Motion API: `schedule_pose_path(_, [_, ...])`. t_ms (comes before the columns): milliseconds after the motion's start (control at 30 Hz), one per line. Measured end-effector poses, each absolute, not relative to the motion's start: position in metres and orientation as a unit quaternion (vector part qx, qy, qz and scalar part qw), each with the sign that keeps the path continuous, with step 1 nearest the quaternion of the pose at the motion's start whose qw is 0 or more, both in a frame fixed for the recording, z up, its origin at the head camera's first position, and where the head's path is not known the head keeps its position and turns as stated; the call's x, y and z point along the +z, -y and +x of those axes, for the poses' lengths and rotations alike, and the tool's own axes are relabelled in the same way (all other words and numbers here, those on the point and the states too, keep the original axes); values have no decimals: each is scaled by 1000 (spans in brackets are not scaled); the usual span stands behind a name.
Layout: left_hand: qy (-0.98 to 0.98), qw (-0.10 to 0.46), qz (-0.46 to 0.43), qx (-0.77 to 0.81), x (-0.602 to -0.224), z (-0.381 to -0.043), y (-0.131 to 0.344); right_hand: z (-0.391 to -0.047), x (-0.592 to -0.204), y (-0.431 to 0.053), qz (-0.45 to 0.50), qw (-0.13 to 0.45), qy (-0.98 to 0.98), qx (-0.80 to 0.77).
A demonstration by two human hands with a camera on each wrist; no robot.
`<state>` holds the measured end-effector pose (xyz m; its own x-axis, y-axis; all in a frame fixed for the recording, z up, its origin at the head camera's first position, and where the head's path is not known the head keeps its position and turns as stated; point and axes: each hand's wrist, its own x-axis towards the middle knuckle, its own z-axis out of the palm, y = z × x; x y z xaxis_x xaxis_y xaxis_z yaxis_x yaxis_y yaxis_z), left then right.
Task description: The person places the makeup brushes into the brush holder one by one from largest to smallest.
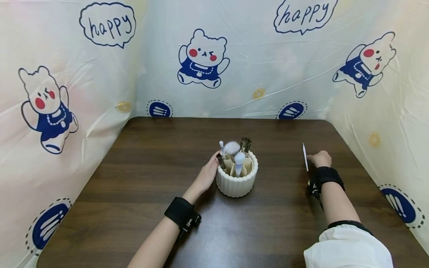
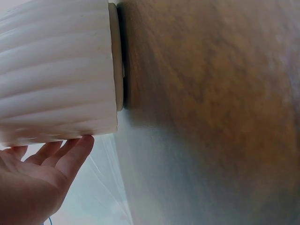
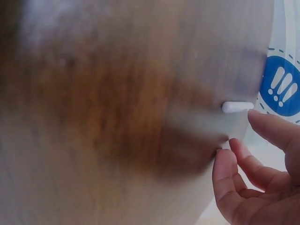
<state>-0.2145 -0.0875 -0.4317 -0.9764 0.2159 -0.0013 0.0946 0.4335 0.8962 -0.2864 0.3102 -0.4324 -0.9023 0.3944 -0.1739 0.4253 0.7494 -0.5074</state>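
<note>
A cream ribbed brush holder (image 1: 236,184) stands upright on the brown table, its compartments holding several makeup brushes. Among them are a fluffy pale brush (image 1: 232,148) and a smaller white-headed one (image 1: 239,159). My left hand (image 1: 208,174) touches the holder's left side; in the left wrist view its extended fingertips (image 2: 83,143) rest against the ribbed wall (image 2: 56,79). At the right, a slim white stick (image 1: 305,156) lies beside my right hand (image 1: 321,159). In the right wrist view the thumb tip is right at the stick (image 3: 237,107), with the bent fingers parted from the thumb.
The wood-grain table (image 1: 151,160) reaches back to a pale printed curtain (image 1: 248,63) that also rises along both sides. Both wrists wear black straps with small cameras, the left strap (image 1: 181,212) in front of the holder and the right strap (image 1: 330,176) close by the stick.
</note>
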Motion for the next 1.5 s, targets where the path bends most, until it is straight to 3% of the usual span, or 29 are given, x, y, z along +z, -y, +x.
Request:
schedule_pose_path(667, [-846, 51, 91, 522, -434, -215, 88, -304, -443, -306, 220, 17, -937, -271])
schedule_pose_path(1133, [-844, 56, 88, 526, -432, -214, 88, -307, -448, -309, 176, -41, -952, -247])
schedule_pose_path(1500, [-844, 56, 89, 526, -433, -215, 88, -303, -441, -306, 206, 1, -945, -254])
